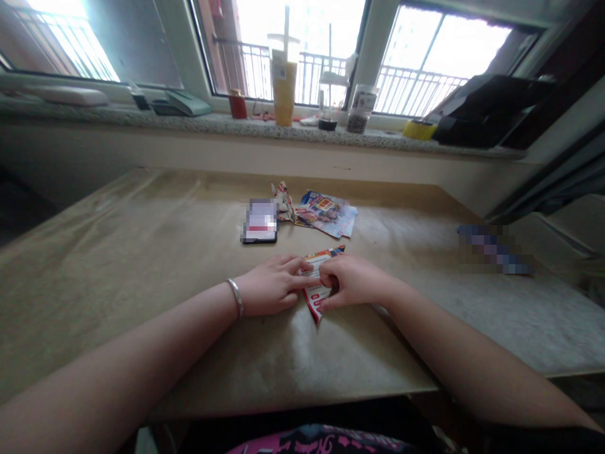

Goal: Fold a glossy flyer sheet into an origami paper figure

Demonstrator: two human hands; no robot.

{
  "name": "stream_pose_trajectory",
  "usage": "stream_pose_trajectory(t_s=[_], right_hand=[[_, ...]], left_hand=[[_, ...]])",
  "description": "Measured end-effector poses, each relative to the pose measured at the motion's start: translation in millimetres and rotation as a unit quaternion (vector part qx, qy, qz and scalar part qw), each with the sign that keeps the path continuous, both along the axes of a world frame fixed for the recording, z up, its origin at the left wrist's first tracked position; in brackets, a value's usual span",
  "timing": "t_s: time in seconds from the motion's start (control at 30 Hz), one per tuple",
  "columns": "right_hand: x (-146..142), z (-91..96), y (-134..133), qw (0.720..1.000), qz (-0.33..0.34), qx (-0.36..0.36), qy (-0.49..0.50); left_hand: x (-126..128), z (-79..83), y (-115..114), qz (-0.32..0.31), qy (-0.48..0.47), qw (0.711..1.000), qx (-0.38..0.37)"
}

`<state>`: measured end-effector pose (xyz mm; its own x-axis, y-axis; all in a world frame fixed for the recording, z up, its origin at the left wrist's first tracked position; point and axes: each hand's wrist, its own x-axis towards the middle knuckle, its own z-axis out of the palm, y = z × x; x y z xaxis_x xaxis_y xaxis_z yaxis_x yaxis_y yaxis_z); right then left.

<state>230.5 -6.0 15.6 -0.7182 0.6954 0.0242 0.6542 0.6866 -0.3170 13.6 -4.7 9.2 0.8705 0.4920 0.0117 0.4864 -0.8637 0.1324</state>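
A folded piece of printed paper (312, 291), white with red and orange print and a pointed lower end, lies on the table under both hands. My left hand (274, 284), with a silver bangle at the wrist, rests on its left side with fingers stretched out and pressing on it. On the right side, my right hand (352, 280) has its fingers curled, the thumb reaching to the paper's lower right edge. The curled fingertips partly cover the print. Just beyond sit a crumpled folded paper piece (283, 205) and a small pile of colourful printed sheets (328, 213).
A phone-like device (259, 221), its screen blurred, lies left of the paper pile. Far right on the table (142, 252) is a blurred dark blue strip (494, 250). The windowsill holds a tall drink cup (283, 88), a red jar (237, 104) and yellow tape (420, 130).
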Motion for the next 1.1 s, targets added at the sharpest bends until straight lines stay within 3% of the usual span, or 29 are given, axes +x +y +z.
stream_pose_trajectory(t_s=[0.27, 0.57, 0.77, 0.87, 1.1], right_hand=[[16.7, -7.6, 13.5, 0.992, 0.056, -0.078, 0.088], [24.3, -8.4, 19.8, 0.99, 0.079, -0.002, 0.114], [25.2, -9.6, 18.1, 0.992, 0.082, 0.007, 0.094], [23.3, -10.5, 16.7, 0.996, 0.048, 0.033, 0.073], [4.7, -13.6, 8.1, 0.986, -0.121, 0.116, 0.01]], left_hand=[[-4.3, -5.6, 3.0, -0.009, -0.029, 1.0, 0.004], [-5.8, -9.7, 6.4, -0.016, -0.079, 0.997, -0.016], [-7.9, -9.2, 7.0, -0.004, -0.086, 0.995, -0.045], [-9.1, -7.1, 8.7, 0.004, -0.1, 0.994, -0.039], [-8.9, -3.7, 10.5, 0.016, -0.134, 0.99, 0.05]])
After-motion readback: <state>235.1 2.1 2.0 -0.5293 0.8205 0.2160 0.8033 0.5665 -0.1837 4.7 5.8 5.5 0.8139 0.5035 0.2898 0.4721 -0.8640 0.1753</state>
